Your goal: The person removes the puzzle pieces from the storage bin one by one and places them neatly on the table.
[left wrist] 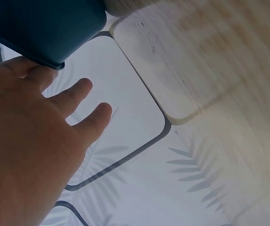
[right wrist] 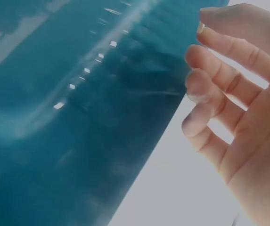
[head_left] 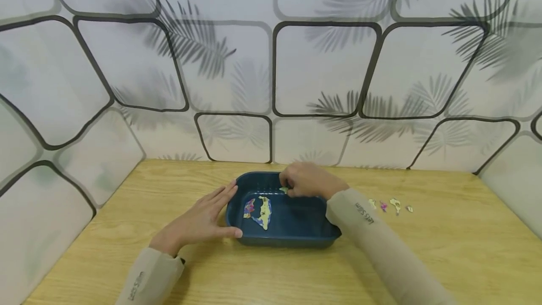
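Looking at a small green piece [head_left: 284, 190] first, over by the far inner wall of the blue tray [head_left: 298, 220], about midway along. Seems pinched between thumb and index finger of the right hand [head_left: 312, 180], judging by a pale sliver at the tips in the right wrist view; other fingers bent loosely. Too covered up to tell the long axis, or any contact with the tray wall.

Way closer to the right hand, obviously. From the left hand [head_left: 196, 222], off to the right and a bit farther back.

Worth eyeing, as a guess: the offset to the yellow-and-blue piece [head_left: 265, 213] on the tray floor, left and nearer. Long axis there roughly near-to-far, with a patterned pink piece [head_left: 249, 208] just to the left.

As for the left hand, spread wide with fingers fairly straight, touching the tray's left end, not gripping any piece.

Farther out on the table [head_left: 271, 276], past the right sleeve [head_left: 360, 220], four small loose pieces [head_left: 383, 206].
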Available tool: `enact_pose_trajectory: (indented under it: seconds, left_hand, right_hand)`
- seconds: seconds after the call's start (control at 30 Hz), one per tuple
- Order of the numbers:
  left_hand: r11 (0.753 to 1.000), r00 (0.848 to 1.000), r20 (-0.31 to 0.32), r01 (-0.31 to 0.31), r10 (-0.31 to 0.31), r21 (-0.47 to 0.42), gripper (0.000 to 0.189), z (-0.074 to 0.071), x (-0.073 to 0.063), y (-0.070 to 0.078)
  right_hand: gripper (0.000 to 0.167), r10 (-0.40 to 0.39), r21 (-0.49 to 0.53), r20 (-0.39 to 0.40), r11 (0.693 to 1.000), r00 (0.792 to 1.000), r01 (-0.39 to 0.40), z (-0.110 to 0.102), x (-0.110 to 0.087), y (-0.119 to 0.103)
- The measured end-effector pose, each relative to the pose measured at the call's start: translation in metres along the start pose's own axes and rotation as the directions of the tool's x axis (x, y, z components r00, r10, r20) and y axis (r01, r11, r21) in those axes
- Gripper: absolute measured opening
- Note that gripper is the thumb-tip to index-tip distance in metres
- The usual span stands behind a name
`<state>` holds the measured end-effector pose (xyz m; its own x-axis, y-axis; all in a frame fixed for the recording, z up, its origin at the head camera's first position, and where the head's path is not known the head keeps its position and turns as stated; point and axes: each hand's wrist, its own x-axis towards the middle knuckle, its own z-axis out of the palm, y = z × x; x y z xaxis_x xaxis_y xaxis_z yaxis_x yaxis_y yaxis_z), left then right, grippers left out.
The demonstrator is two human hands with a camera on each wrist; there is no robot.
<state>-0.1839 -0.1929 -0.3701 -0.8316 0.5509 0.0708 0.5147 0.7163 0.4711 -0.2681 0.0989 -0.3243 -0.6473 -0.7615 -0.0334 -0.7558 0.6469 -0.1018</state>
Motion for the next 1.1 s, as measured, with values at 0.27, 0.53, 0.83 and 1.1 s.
enact_pose_trajectory:
  seconds: [0.27,0.53,0.83,1.1]
  left_hand:
    - [1.000,1.000,0.000,0.003,-0.003,-0.009,0.105,0.000,0.000,0.000]
    - [1.000,1.000,0.006,-0.006,0.006,-0.002,0.106,-0.002,0.000,0.001]
    - [1.000,1.000,0.006,0.002,-0.002,0.000,0.106,-0.004,0.001,0.001]
    - [1.000,1.000,0.008,0.011,-0.011,0.000,0.106,-0.002,0.001,0.000]
  right_hand:
    - [0.009,0.011,-0.016,0.005,1.000,1.000,-0.011,-0.016,-0.005,-0.002]
    - [0.010,-0.011,-0.064,-0.033,0.998,0.999,0.009,-0.023,-0.014,0.005]
    - [0.009,-0.022,-0.070,-0.056,0.997,0.998,0.018,-0.029,-0.028,0.019]
    - [0.010,-0.002,-0.040,-0.059,0.999,0.998,-0.001,-0.024,-0.040,0.031]
